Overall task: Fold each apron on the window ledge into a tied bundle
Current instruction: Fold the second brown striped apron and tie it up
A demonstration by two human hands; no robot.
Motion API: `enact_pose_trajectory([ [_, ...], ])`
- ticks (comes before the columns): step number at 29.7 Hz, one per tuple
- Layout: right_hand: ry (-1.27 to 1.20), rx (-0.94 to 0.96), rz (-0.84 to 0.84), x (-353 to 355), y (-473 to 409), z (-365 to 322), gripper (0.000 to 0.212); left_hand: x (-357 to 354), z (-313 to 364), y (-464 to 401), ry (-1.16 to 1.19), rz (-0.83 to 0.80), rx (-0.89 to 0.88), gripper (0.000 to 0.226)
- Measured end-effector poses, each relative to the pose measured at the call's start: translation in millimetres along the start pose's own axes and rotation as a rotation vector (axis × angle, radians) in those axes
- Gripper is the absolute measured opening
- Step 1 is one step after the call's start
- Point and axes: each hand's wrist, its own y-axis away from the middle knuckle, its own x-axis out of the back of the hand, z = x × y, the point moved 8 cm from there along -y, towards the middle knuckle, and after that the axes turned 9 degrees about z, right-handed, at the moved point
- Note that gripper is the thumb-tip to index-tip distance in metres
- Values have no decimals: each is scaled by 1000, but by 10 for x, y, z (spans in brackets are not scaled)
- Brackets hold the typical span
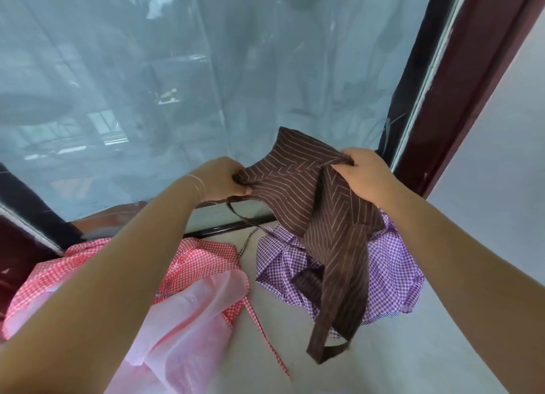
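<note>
Head view: left hand [222, 179] and right hand [364, 174] each grip the brown striped apron [298, 187] above the ledge [383, 364]

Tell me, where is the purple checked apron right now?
The purple checked apron lies crumpled on the ledge, right of centre, beneath the hanging brown striped apron.

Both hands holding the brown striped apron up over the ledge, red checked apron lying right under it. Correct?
Not quite. In the head view the brown striped apron, held by left hand and right hand, hangs over the purple checked apron; the red checked apron lies left.
</note>
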Motion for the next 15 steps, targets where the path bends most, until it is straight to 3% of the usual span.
enact_pose_trajectory([
  [2, 22, 58, 1, 58, 3, -71, 26, 88, -85, 31, 513, 127, 119, 12],
  [4, 76, 105, -140, -25, 56, -163, 27, 144, -191, 76, 1151, 252, 299, 29],
  [6, 180, 166, -319, -170, 133, -210, 33, 211, -344, 109, 1383, 399, 420, 37],
  [8, 284, 218, -358, -235, 155, -190, 40, 322, -453, 126, 1295, 495, 435, 39],
  [11, 326, 204, -226, -178, 64, -136, 30, 485, -531, 195, 1145, 553, 402, 36],
  [15, -54, -28, 99, 130, -112, -77, 26, 643, -499, 269, 790, 386, 266, 27],
])
